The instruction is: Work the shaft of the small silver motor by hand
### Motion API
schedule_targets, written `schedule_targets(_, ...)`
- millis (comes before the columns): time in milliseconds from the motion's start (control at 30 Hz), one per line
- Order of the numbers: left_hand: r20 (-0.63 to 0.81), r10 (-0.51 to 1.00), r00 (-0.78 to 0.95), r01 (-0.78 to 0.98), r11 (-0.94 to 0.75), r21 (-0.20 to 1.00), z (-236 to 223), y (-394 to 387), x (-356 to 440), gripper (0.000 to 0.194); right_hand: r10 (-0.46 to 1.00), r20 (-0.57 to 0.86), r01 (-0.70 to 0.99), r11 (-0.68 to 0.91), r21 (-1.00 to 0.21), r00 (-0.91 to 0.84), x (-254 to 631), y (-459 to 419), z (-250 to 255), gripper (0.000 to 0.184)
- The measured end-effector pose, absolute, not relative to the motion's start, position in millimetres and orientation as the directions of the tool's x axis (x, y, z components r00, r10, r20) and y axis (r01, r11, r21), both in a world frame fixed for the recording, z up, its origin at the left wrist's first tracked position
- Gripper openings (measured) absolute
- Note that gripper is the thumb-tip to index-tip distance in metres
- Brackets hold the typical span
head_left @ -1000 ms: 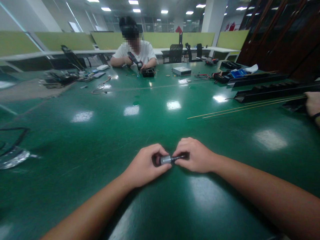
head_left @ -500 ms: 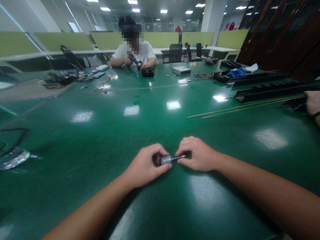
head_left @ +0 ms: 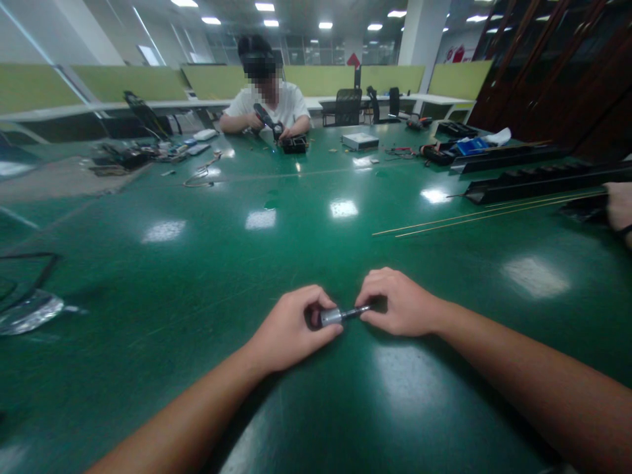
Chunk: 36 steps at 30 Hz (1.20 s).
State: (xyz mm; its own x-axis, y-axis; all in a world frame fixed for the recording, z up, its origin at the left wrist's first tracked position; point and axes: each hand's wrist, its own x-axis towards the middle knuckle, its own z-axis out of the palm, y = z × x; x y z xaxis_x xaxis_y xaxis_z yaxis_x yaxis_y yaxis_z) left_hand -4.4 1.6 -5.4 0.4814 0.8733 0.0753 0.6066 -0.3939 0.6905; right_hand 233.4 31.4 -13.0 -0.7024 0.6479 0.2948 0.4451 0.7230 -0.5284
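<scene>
**Small metal part [head_left: 330, 317] held at both ends, just below frame ctr.**

The green table [head_left: 197, 263] filled most of the frame. A co-worker [head_left: 292, 99] in a white top sat upper ctr-left; face pixelated, so no read there. Long black channels [head_left: 543, 181] lay upper R. Another person's hand [head_left: 619, 205] was cut off at the R edge, near dark stuff [head_left: 585, 209] too murky to ID. A shiny silvery item [head_left: 32, 313] at the L edge was cropped too.

The L hand [head_left: 284, 332] was curled narrow, thumb & fingers round the part's silver cyl. The R hand [head_left: 405, 306] had a narrow pinch on the outer end of the slim shaft [head_left: 352, 313] sticking out of that cyl., R of it.

Best technique, IMO: L grip firm w/o squeezing, R pinch light, shaft kept in line w/ the cyl. Side load prob. risked bending or slipping; low wrists near the tabletop looked good for steadiness.

Hard to tell: cyl.'s L end was hidden in the L palm, shaft tip partly lost btwn R fingertips. Joint detail (thread, collar etc.) too small/blurry to call.
</scene>
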Motion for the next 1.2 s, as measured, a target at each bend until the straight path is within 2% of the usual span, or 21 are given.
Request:
schedule_targets(467,0.065,0.882,0.466,0.624,-0.380,0.683,-5,1,-4,0.015,0.677,0.204,0.502,0.685,-0.528,-0.707,243,38,-8,0.007)
schedule_targets(633,0.068,0.882,0.467,0.631,-0.386,0.672,-4,1,-4,0.015,0.734,0.134,0.554,0.606,-0.570,-0.666,250,45,-7,0.010)
schedule_targets(867,0.080,0.879,0.471,0.623,-0.395,0.675,-6,1,-5,0.015,0.719,0.086,0.529,0.582,-0.618,-0.690,249,44,-5,0.010)
schedule_targets(1067,0.104,0.861,0.498,0.600,-0.429,0.675,-7,2,-5,0.016,0.719,0.085,0.518,0.571,-0.637,-0.689,242,40,-8,0.011)
schedule_targets(1200,0.114,0.847,0.520,0.582,-0.449,0.678,-6,3,-8,0.019,0.701,0.148,0.495,0.621,-0.608,-0.698,233,37,-12,0.013)
